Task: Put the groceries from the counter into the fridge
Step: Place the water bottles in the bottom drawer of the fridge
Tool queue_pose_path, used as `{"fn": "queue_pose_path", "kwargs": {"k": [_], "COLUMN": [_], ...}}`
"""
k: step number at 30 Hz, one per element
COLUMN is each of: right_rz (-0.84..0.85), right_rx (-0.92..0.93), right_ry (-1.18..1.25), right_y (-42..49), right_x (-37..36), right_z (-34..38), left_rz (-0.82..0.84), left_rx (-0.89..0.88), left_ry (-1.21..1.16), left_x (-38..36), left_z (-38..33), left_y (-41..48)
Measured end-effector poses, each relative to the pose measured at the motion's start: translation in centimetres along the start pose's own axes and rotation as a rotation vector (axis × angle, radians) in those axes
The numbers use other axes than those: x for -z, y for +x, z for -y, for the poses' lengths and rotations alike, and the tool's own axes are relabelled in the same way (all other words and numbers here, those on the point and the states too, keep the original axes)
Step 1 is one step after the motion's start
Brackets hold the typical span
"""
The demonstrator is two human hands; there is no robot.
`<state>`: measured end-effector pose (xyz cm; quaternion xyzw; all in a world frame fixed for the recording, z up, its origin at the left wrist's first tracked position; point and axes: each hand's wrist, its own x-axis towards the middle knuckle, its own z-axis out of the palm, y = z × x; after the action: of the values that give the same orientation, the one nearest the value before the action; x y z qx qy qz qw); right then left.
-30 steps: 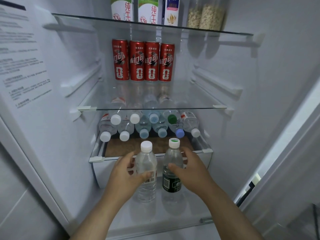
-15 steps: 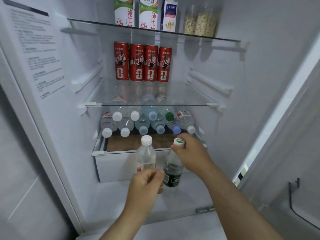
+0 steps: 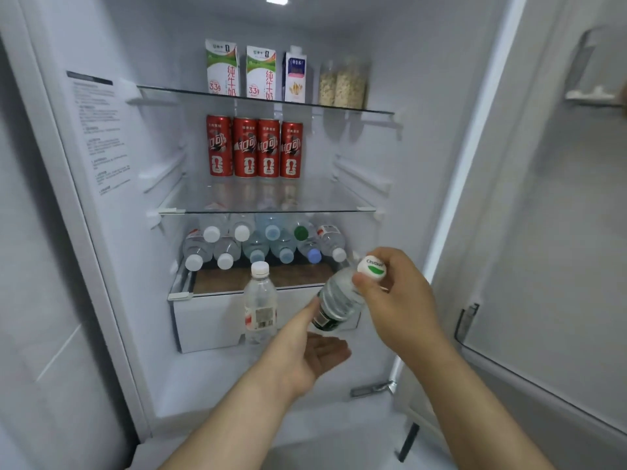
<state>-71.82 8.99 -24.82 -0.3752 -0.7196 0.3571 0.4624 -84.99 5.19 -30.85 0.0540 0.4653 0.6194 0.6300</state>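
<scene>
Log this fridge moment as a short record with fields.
right hand: grips the green-label bottle near its cap, tilted
left hand: open, palm up under that bottle's base
red-label bottle: upright on the fridge floor, not held
top shelf: three cartons, jars
middle shelf: four red cans
bottom shelf: water bottles lying stacked, caps outward

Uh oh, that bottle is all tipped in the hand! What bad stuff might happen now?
The right hand holds the green-label bottle only near its cap, tilted, so it might slip; the open left hand below just touches it. Swinging it may knock over the clear bottle standing upright beside it. The stacked bottles lie on their sides, so adding one could make some roll out.
</scene>
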Motion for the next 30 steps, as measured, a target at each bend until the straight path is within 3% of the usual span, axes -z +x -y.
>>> {"fn": "queue_pose_path", "kwargs": {"k": [5, 13, 19, 25, 30], "right_rz": [-0.042, 0.034, 0.155, 0.04, -0.1], "right_rx": [0.036, -0.034, -0.095, -0.111, -0.143], "right_ry": [0.026, -0.092, -0.129, -0.094, -0.004], "right_y": [-3.7, -4.5, -2.5, 0.0, 2.8], "right_x": [2.2, 3.4, 2.4, 0.3, -2.5], "right_z": [0.3, 0.6, 0.5, -1.3, -3.3], "left_rz": [0.135, 0.091, 0.074, 0.122, 0.159], "left_rx": [-0.1, -0.282, -0.323, -0.274, -0.296], "left_ry": [-0.085, 0.17, 0.262, 0.348, 0.67], "left_x": [-3.1, -6.0, -6.3, -6.6, -6.5], "left_z": [-1.2, -3.0, -3.6, -5.8, -9.0], "left_y": [-1.5, -2.9, -1.3, 0.7, 2.4]}}
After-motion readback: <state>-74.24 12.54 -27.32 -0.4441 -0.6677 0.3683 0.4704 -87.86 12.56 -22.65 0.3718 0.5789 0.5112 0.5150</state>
